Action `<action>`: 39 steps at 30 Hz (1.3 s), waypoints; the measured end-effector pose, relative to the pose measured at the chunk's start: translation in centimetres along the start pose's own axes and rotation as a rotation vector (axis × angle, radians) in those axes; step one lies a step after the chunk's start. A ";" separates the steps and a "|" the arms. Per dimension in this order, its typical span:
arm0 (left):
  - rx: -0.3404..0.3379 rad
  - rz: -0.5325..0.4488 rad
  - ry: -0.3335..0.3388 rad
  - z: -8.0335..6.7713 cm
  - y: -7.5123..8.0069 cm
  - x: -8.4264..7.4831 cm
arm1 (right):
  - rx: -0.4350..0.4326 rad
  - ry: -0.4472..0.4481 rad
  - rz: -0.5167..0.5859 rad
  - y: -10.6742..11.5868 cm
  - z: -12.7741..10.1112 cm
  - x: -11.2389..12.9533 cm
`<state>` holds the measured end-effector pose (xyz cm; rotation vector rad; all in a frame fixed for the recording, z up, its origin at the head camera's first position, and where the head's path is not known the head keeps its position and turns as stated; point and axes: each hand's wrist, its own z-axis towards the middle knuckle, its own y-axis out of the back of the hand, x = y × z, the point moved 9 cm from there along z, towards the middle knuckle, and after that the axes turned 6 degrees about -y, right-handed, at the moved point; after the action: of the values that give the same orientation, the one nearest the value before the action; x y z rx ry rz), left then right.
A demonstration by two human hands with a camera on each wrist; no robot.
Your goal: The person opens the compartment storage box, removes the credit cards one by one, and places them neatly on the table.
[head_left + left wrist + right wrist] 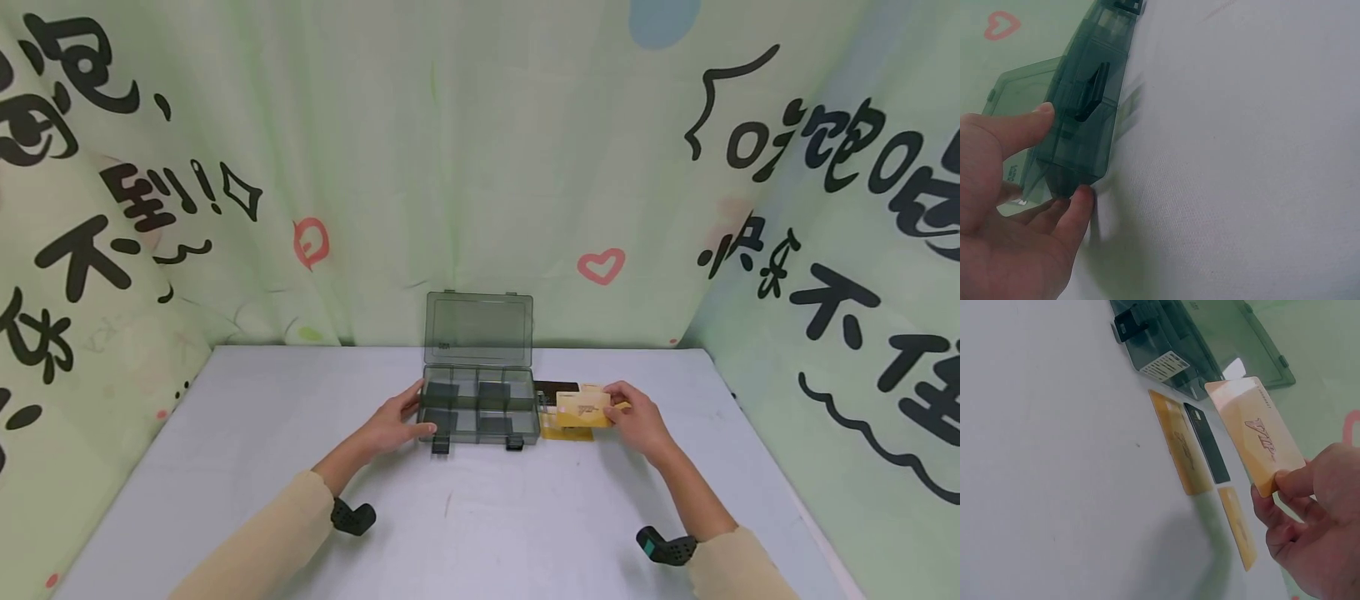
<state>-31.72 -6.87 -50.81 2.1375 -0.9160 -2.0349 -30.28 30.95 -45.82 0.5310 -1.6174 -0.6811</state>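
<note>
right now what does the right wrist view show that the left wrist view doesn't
Only the right wrist view shows the right hand pinching a gold VIP card above the table, with two gold cards and a black card lying beside the box. Only the left wrist view shows the left hand, thumb and fingers holding the box's end. Both show the smoky box with its lid open, and the white table.

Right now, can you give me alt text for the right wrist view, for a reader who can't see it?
A right hand pinches a peach VIP card by one corner above a white table. Beneath it lie two gold cards and a black card, beside an open smoky-green plastic organizer box.
</note>
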 end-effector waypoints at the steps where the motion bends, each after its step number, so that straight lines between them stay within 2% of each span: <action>1: -0.001 -0.001 0.004 -0.1 0.0 0.0 | -0.002 -0.007 -0.002 0.2 0.0 -0.3; 10: -0.005 -0.004 0.015 -0.3 0.1 0.0 | -0.037 -0.072 -0.021 1.9 -0.2 -2.9; 18: 0.004 0.001 0.008 -0.2 0.0 -0.2 | -0.060 -0.162 -0.055 2.5 -0.3 -5.0; 22: 0.005 0.006 0.002 -0.2 0.0 -0.3 | -0.067 -0.179 -0.082 2.7 -0.2 -5.9; 30: -0.001 0.018 0.006 -0.2 0.0 -0.1 | -0.027 -0.173 -0.122 2.3 0.3 -6.4; 39: -0.001 0.005 0.005 -0.2 0.0 -0.2 | -0.022 -0.226 -0.186 1.9 0.6 -6.5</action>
<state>-31.58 -6.86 -50.61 2.1370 -0.9183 -2.0260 -29.83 36.86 -49.20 0.6108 -1.7827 -0.9235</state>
